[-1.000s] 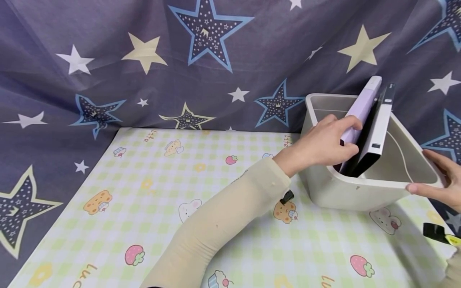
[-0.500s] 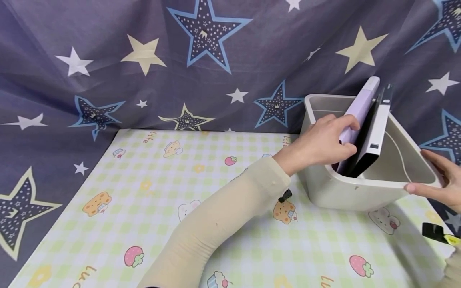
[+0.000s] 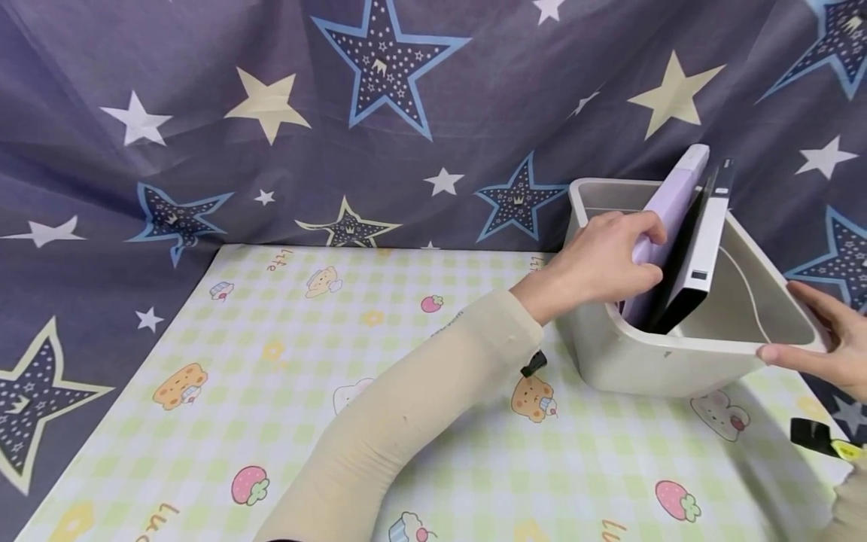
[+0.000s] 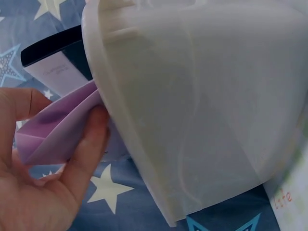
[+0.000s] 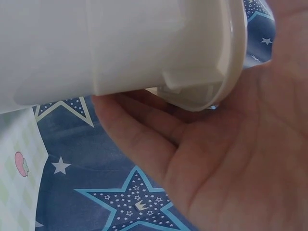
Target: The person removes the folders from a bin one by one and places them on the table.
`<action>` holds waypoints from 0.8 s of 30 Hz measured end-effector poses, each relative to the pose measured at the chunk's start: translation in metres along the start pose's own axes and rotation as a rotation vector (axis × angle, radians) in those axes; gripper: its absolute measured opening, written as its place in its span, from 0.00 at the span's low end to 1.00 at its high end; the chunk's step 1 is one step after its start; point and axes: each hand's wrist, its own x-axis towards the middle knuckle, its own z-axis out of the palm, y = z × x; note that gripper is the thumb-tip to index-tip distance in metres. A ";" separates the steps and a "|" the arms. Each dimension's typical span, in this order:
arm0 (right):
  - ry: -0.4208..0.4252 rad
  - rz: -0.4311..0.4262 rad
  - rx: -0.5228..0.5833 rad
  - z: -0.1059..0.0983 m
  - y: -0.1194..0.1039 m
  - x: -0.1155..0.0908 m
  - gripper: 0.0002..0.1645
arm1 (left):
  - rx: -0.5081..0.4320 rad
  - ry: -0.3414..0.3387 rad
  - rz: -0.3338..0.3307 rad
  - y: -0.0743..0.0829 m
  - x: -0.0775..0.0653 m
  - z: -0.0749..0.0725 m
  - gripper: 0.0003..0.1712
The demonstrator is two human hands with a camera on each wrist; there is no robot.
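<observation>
Our left hand (image 3: 603, 260) pinches the lilac case (image 3: 677, 188), tilted in the grey bin (image 3: 657, 366) beside a black-and-white case (image 3: 707, 237); our right hand (image 3: 838, 339) grips the rim. Best we brace firmly, pinch lightly.

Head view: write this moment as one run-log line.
left grip: holds purple item | right grip: holds bin | black-and-white item: tilted in bin
</observation>
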 end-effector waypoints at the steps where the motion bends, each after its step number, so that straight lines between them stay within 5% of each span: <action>1: -0.002 0.003 -0.011 0.000 0.000 0.000 0.60 | -0.001 -0.013 0.005 0.000 0.001 -0.002 0.16; 8: -0.014 0.014 -0.069 0.001 -0.003 0.001 0.61 | 0.000 -0.152 0.060 -0.004 0.016 -0.014 0.16; 20: -0.003 0.014 -0.046 0.001 -0.002 -0.001 0.61 | -0.279 -0.311 -0.053 -0.010 0.027 -0.016 0.25; 24: 0.009 0.008 -0.008 0.000 -0.002 -0.002 0.60 | -0.180 -0.303 -0.024 -0.010 0.031 -0.014 0.24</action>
